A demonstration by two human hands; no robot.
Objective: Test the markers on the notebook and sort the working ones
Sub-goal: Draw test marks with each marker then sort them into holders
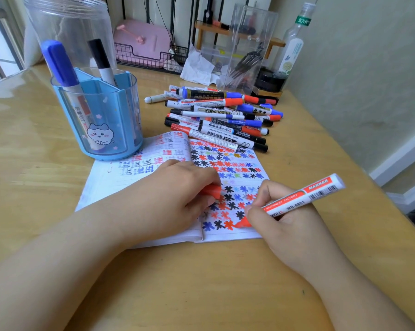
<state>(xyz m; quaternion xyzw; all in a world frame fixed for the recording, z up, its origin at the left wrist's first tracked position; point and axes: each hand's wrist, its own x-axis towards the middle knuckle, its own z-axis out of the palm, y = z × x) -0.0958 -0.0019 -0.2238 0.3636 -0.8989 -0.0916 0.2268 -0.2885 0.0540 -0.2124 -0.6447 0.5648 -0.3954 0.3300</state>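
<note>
On the notebook: the right hand (285, 211) held a red marker (302, 197), its fingers (265, 189) curled round the barrel, and the tip met the lower right page of the notebook (239, 177) beside a row of red, blue and black stars.
Left hand: the left hand (177, 194) rested on the notebook's middle fold, its fingers closed round the red cap (212, 191).
Risk, smearing: the writing hand lay just below the new ink, so a slide of the palm could likely smudge it.
Risk, misjudging: the page was crowded with marks, so a faint stroke could be lost among old stars and a weak marker passed as good.
Risk, cap: the cap could go astray if set down among the pile.
Pile: untested markers (216, 115) lay heaped just beyond the notebook's top edge, some overlapping the page.
Cup: a blue pen cup (101, 120) stood at the notebook's top left corner, holding a blue marker (60, 65) and a black marker (101, 60).
In the way: the left forearm lay between the writing hand and the cup.
Surface: the wooden surface (225, 283) also carried a clear box (249, 44) and a bottle (294, 44) beyond the pile.
</note>
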